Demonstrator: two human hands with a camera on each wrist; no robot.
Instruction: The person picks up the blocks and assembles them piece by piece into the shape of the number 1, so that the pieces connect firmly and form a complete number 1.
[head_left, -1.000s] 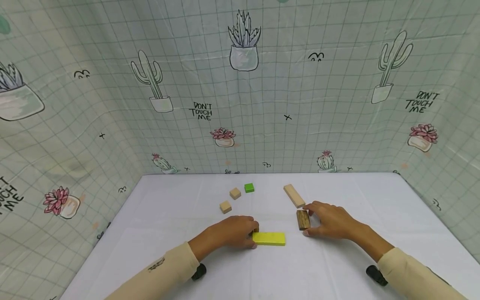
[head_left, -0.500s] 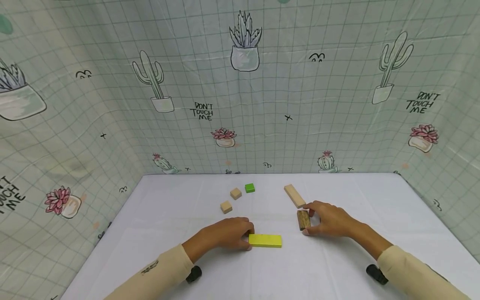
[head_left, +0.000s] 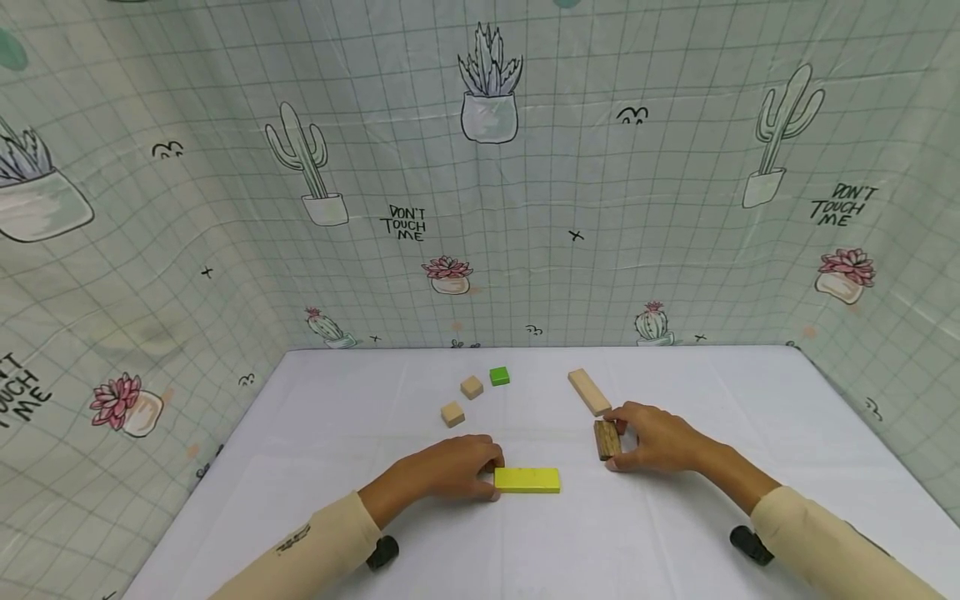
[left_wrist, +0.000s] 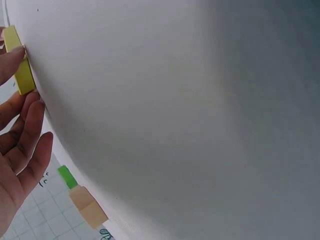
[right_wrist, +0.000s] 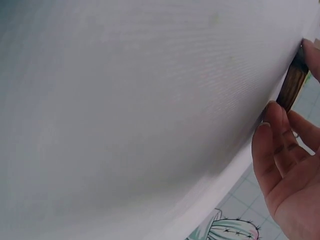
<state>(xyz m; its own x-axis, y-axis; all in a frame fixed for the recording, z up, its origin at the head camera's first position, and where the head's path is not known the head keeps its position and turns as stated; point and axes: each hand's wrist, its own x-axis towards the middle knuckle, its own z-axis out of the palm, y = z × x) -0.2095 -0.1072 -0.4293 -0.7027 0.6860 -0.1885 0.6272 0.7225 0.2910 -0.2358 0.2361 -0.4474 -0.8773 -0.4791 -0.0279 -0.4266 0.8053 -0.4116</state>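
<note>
Head view: left hand (head_left: 459, 468), half-curled, pinches a yellow rectangular block (head_left: 529, 479) at one end; right hand (head_left: 658, 439), likewise bent, pinches a brown wood-grain block (head_left: 607, 440).

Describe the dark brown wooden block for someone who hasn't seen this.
On the white tabletop, find the person's right hand. It holds a short, dark brown wooden block, just nearer the person than a long, pale wooden block. Its dark, streaked grain separates it from that pale one and the long, yellow block.
</note>
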